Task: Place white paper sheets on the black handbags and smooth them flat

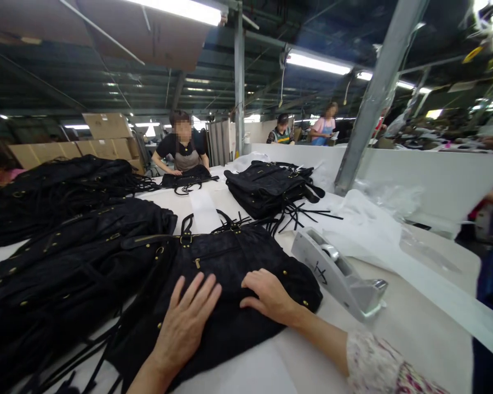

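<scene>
Bag (230,262) | black, suede-like perhaps, brass studs | hands (187,323) flat on it

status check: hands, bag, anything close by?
Left hand and right hand flat, open, on black suede bag with brass studs. Grey tape dispenser right of it. Stack of black bags left.

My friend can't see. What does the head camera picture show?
Two hands, left hand and right hand, lie flat on a black bag on a white table. More black bags are piled left; a grey tape dispenser sits right.
</scene>
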Motion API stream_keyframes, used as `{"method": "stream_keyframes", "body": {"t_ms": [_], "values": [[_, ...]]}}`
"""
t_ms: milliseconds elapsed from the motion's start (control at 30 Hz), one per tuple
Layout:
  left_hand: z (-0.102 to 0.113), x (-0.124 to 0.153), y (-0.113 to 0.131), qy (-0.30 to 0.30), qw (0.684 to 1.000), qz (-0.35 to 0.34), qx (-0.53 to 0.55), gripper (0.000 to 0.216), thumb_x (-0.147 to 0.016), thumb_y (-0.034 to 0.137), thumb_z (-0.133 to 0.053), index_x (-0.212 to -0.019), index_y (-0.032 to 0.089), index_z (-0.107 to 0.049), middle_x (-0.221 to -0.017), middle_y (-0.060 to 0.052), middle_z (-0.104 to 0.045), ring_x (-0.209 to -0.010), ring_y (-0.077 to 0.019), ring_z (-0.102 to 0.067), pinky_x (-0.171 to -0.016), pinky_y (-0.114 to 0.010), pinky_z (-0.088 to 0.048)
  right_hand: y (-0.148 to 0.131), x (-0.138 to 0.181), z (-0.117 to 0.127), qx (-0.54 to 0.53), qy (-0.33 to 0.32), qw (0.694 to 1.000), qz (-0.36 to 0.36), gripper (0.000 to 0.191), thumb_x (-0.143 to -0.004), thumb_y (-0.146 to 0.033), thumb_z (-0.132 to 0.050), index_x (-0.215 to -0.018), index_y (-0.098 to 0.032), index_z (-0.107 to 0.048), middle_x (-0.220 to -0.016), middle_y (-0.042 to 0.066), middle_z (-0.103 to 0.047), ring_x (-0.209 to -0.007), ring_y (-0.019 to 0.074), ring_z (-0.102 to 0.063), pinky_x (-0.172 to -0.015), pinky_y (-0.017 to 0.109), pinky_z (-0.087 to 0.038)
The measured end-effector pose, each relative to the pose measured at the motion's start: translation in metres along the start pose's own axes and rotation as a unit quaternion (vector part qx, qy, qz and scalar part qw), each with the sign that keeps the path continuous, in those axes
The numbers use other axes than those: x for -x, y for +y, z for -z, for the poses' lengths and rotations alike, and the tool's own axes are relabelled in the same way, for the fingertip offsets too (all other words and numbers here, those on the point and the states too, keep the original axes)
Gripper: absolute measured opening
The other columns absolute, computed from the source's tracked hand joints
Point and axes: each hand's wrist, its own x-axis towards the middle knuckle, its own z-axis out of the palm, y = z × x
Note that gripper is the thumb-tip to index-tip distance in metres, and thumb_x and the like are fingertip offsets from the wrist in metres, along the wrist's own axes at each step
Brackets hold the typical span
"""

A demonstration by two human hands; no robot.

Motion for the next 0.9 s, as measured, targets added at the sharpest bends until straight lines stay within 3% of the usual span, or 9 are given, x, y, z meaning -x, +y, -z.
{"method": "stream_keyframes", "body": {"t_ms": [67,133,267,367,500,600,767,900], "values": [[-0.008,0.004,-0.006,-0.046,0.998,-0.013,0.027,0.052,-0.093,0.012,-0.036,-0.143,0.025,-0.041,-0.141,-0.006,-0.053,-0.132,-0.0248,-0.045,-0.114,-0.048,-0.029,-0.001,0.0,0.0,0.008,-0.003,1.0,0.002,0.031,-0.081,-0.042,-0.077,-0.091,-0.019,-0.058,-0.089,0.001,-0.064,-0.082,0.0189,-0.056,-0.072,0.031,-0.035],[-0.005,0.003,-0.012,-0.121,0.99,0.017,0.075,0.05,-0.093,0.013,-0.037,-0.142,0.021,-0.041,-0.13,-0.008,-0.061,-0.12,-0.0232,-0.055,-0.108,-0.045,-0.039,0.0,0.0,-0.001,0.017,-0.002,1.0,0.007,0.031,-0.083,-0.043,-0.075,-0.092,-0.019,-0.058,-0.09,0.001,-0.064,-0.082,0.0187,-0.056,-0.072,0.031,-0.035],[0.024,-0.007,-0.019,-0.275,0.928,0.108,0.226,0.055,-0.084,0.017,-0.051,-0.139,0.023,-0.044,-0.127,-0.006,-0.059,-0.117,-0.0215,-0.054,-0.104,-0.041,-0.043,0.002,-0.001,-0.002,0.03,0.018,0.999,0.02,0.031,-0.086,-0.046,-0.07,-0.092,-0.018,-0.058,-0.089,0.002,-0.063,-0.082,0.0189,-0.056,-0.073,0.032,-0.035],[0.045,-0.01,-0.013,-0.31,0.914,0.164,0.203,0.055,-0.074,0.01,-0.059,-0.128,0.02,-0.051,-0.123,-0.007,-0.056,-0.114,-0.0252,-0.051,-0.098,-0.042,-0.044,0.002,0.0,0.004,0.048,0.026,0.998,0.043,0.03,-0.086,-0.044,-0.071,-0.092,-0.018,-0.057,-0.089,0.002,-0.062,-0.082,0.019,-0.055,-0.072,0.032,-0.036],[0.053,-0.001,0.004,-0.257,0.953,0.112,0.111,0.025,-0.08,0.002,-0.051,-0.098,0.018,-0.06,-0.1,-0.006,-0.057,-0.094,-0.0252,-0.051,-0.081,-0.039,-0.043,-0.004,0.016,0.024,0.087,0.053,0.979,0.178,0.006,-0.095,-0.024,-0.058,-0.094,-0.018,-0.058,-0.089,0.002,-0.062,-0.081,0.0171,-0.053,-0.074,0.032,-0.036],[0.052,0.016,0.014,-0.18,0.98,0.05,0.062,0.026,-0.086,0.0,-0.043,-0.08,0.019,-0.059,-0.085,-0.004,-0.055,-0.08,-0.0226,-0.048,-0.072,-0.036,-0.04,-0.009,0.037,0.036,0.127,0.086,0.95,0.273,0.014,-0.098,-0.013,-0.046,-0.094,-0.018,-0.059,-0.085,0.001,-0.062,-0.076,0.0147,-0.051,-0.073,0.032,-0.036],[0.054,0.04,0.021,-0.013,0.998,-0.065,0.0,0.037,-0.085,-0.004,-0.034,-0.096,0.017,-0.064,-0.098,-0.006,-0.058,-0.089,-0.0221,-0.05,-0.083,-0.037,-0.04,-0.013,0.058,0.034,0.148,0.119,0.936,0.298,0.013,-0.098,-0.013,-0.05,-0.103,-0.017,-0.061,-0.085,0.001,-0.064,-0.078,0.0135,-0.054,-0.073,0.032,-0.036],[0.056,0.052,0.025,-0.02,0.994,-0.087,-0.06,0.044,-0.082,-0.005,-0.036,-0.111,0.013,-0.063,-0.106,-0.008,-0.061,-0.098,-0.0225,-0.052,-0.09,-0.038,-0.039,-0.01,0.058,0.031,0.15,0.103,0.944,0.275,0.015,-0.099,-0.013,-0.047,-0.104,-0.018,-0.061,-0.087,0.001,-0.064,-0.08,0.013,-0.055,-0.075,0.034,-0.035]]}}
